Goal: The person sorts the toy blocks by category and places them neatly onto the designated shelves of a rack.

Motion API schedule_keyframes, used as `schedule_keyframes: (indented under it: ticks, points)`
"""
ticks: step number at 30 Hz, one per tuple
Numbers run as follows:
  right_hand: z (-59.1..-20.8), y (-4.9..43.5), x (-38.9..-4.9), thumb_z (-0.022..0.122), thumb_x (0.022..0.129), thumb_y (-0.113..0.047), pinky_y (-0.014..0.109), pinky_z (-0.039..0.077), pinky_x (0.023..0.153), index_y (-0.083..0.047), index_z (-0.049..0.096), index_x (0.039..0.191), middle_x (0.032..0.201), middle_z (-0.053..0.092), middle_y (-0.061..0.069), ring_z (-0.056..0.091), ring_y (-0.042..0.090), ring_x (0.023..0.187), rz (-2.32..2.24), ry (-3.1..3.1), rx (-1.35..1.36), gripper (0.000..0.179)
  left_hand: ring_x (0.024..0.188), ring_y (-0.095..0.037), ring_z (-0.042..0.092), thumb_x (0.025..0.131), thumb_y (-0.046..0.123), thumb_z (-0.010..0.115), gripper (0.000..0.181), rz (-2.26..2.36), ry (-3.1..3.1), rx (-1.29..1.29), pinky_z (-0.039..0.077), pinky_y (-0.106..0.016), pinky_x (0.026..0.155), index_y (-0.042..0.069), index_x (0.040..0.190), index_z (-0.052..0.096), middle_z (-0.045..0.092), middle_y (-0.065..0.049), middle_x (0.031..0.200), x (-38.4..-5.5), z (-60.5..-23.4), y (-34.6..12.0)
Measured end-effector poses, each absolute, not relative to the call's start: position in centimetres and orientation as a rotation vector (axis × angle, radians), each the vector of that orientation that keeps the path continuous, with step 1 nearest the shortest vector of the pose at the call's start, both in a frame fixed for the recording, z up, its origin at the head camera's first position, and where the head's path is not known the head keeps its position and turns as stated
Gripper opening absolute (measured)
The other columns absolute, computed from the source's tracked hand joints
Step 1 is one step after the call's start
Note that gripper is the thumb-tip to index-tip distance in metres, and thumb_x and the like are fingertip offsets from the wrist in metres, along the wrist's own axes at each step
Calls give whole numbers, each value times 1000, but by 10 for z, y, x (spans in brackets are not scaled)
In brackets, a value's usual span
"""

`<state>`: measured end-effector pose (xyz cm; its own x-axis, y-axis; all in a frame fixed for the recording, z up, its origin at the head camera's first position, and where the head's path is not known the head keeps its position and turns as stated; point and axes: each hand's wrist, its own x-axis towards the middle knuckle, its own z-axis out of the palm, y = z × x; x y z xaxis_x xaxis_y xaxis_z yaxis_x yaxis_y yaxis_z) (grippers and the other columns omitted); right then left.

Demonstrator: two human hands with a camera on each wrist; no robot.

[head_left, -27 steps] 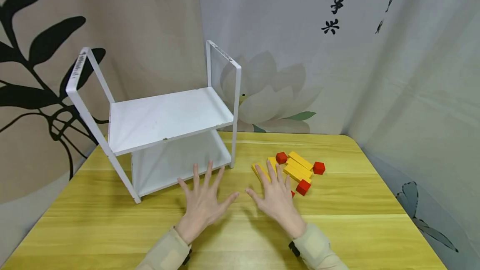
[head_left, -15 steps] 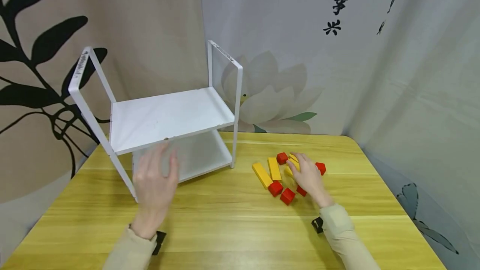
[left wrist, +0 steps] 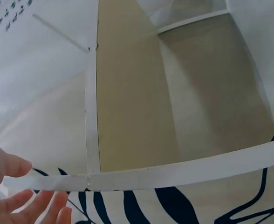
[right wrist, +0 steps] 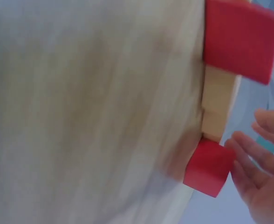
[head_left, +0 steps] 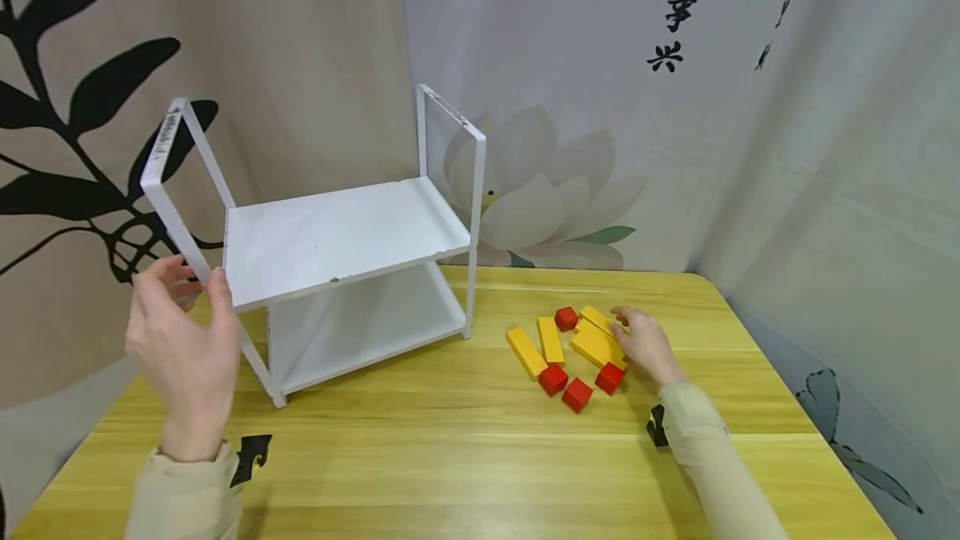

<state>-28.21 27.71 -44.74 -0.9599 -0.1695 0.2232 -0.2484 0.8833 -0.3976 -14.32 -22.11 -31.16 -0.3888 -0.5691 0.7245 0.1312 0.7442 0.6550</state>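
Note:
My left hand [head_left: 180,340] is at the left post of a white two-tier shelf rack [head_left: 345,240], with its thumb in front and its fingers curled behind. In the left wrist view the post [left wrist: 127,179] passes between the thumb and fingertips [left wrist: 46,198] of that hand. My right hand [head_left: 648,344] is over the right side of a group of blocks, fingers loosely bent, beside the stacked yellow blocks [head_left: 596,344]. In the right wrist view a red cube [right wrist: 209,168] lies against or just beside its fingertips; the head view hides that cube behind the hand.
More red cubes [head_left: 577,395] and two separate yellow blocks [head_left: 527,352] lie on the wooden table [head_left: 420,457] at the left of the group. Behind the table hangs a printed curtain [head_left: 555,40]. The rack stands at the table's back left.
Both hands have parted from the middle. My left hand has moved left to the rack's post; my right has moved right across the yellow blocks to their far side. The blocks look unmoved.

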Motion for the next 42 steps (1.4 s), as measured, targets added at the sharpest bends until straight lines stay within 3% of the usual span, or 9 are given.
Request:
schedule_keyframes:
  ticks: [5, 8, 11, 13, 16, 19, 23, 30, 42]
  points:
    - [-454, 281, -288, 65, 87, -6, 47, 52, 76, 3, 68, 106, 102, 69, 22, 67, 34, 87, 514, -2823, 434, 21, 80, 14, 42, 92, 18, 60, 32, -790, -1839, 341, 31, -2, 75, -5, 114, 58, 67, -22, 102, -146, -311, -227]
    - [-456, 283, -291, 67, 86, -7, 45, 52, 71, 0, 71, 101, 99, 71, 19, 67, 31, 82, 453, -2815, 462, 18, 76, 26, 34, 92, 18, 59, 31, -786, -1849, 333, 30, -1, 74, -7, 111, 59, 68, -25, 98, -146, -310, -229]
    - [-455, 285, -293, 67, 86, -10, 45, 51, 71, -2, 72, 101, 100, 71, 19, 67, 31, 82, 403, -2838, 488, 17, 74, 18, 40, 93, 19, 58, 32, -776, -1857, 342, 28, -1, 73, -8, 110, 60, 68, -27, 98, -147, -309, -230]
    - [-453, 286, -295, 67, 87, -12, 45, 51, 71, -2, 71, 103, 102, 70, 19, 67, 32, 84, 372, -2871, 501, 20, 75, 3, 52, 93, 20, 57, 33, -766, -1865, 347, 27, -1, 72, -9, 109, 60, 68, -27, 98, -147, -309, -230]
    - [-450, 288, -296, 66, 89, -16, 45, 52, 71, -1, 69, 109, 106, 69, 20, 67, 31, 85, 359, -2929, 514, 25, 75, -25, 55, 94, 21, 56, 34, -757, -1872, 357, 26, -1, 72, -9, 110, 60, 67, -27, 99, -147, -309, -231]
    - [-448, 289, -297, 65, 89, -14, 44, 52, 72, 0, 67, 113, 109, 68, 23, 67, 30, 85, 382, -2962, 523, 28, 74, -10, 53, 94, 22, 57, 34, -760, -1868, 358, 26, -2, 72, -9, 109, 60, 67, -27, 98, -147, -310, -231]
    - [-451, 292, -299, 66, 88, -10, 46, 52, 76, 3, 65, 115, 109, 66, 24, 65, 33, 87, 409, -2954, 549, 30, 75, 18, 34, 93, 22, 57, 34, -763, -1863, 362, 27, -2, 72, -8, 109, 61, 68, -27, 98, -148, -310, -231]
    - [-461, 298, -303, 68, 85, -6, 48, 52, 83, 5, 63, 118, 110, 62, 23, 63, 37, 95, 432, -2912, 582, 35, 74, 12, 39, 93, 22, 58, 35, -766, -1862, 364, 26, -3, 71, -9, 109, 61, 68, -27, 98, -148, -311, -231]
    - [-463, 303, -305, 65, 83, 4, 40, 55, 74, 8, 68, 104, 109, 64, 22, 64, 36, 94, 549, -2699, 648, 22, 73, 26, 31, 93, 21, 58, 34, -765, -1849, 361, 26, -3, 71, -10, 108, 61, 67, -28, 97, -149, -312, -231]
